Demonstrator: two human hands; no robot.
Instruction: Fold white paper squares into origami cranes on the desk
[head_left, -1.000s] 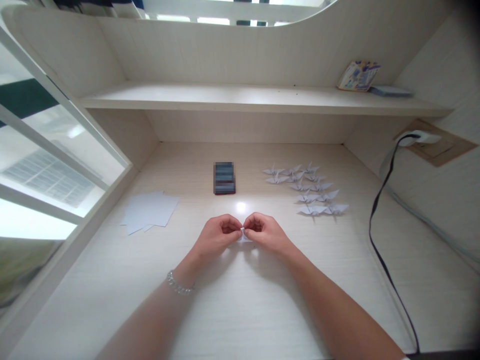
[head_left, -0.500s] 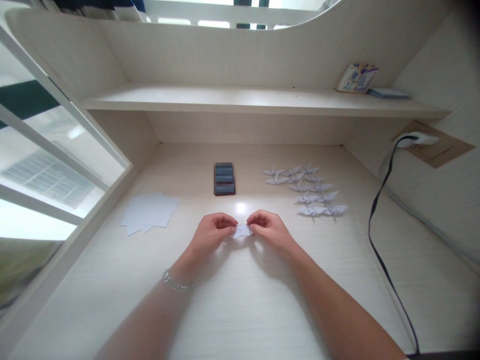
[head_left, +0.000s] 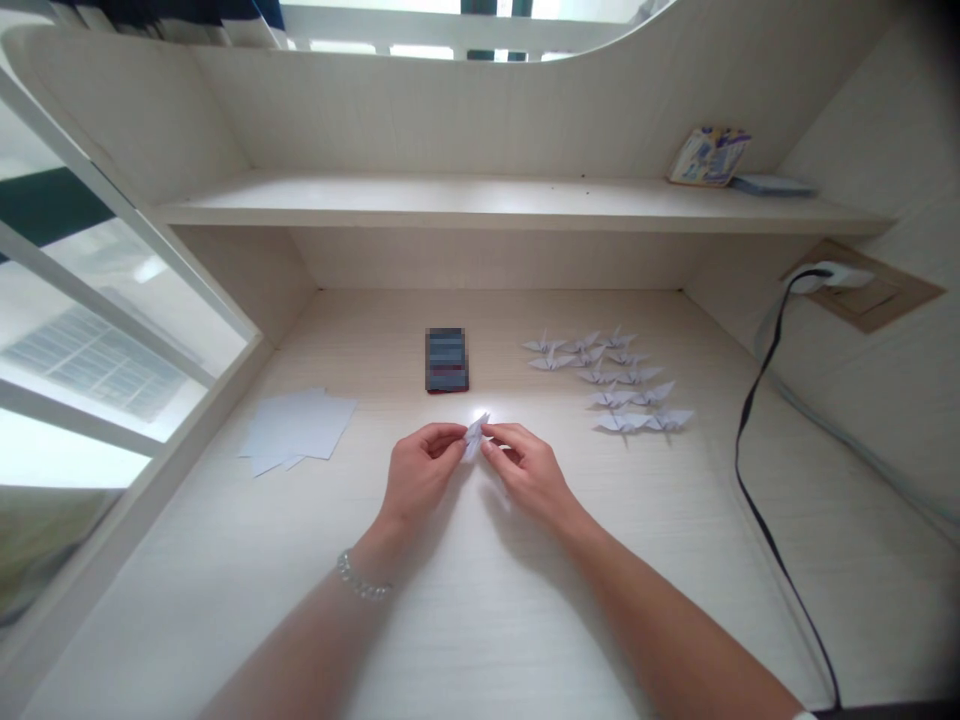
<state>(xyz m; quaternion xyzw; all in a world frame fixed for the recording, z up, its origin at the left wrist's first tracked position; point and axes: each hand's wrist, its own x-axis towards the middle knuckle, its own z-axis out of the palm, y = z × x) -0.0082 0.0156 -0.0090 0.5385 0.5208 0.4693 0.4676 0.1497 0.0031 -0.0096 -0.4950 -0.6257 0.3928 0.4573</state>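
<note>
A small white folded paper crane point(head_left: 475, 436) is pinched between both hands just above the middle of the desk. My left hand point(head_left: 424, 465) grips its left side between thumb and fingers; a beaded bracelet circles that wrist. From the other side, my right hand point(head_left: 529, 468) closes thumb and fingertips on it. Fingertips cover part of the paper. Several finished white paper cranes point(head_left: 616, 398) stand in loose rows to the right, beyond my right hand. Left of my hands lies a fanned pile of white paper sheets point(head_left: 304, 425).
A phone point(head_left: 447, 360) with a blurred screen lies beyond my hands. On the right, a black cable point(head_left: 742, 440) runs from a wall socket point(head_left: 862, 285) down to the desk's front edge. The shelf point(head_left: 420, 190) above holds a small patterned packet point(head_left: 709, 157) and a flat item.
Both hands have drawn closer together. The folded paper, earlier held flat and wide between them, is now turned upright and narrow, and sits slightly higher.
</note>
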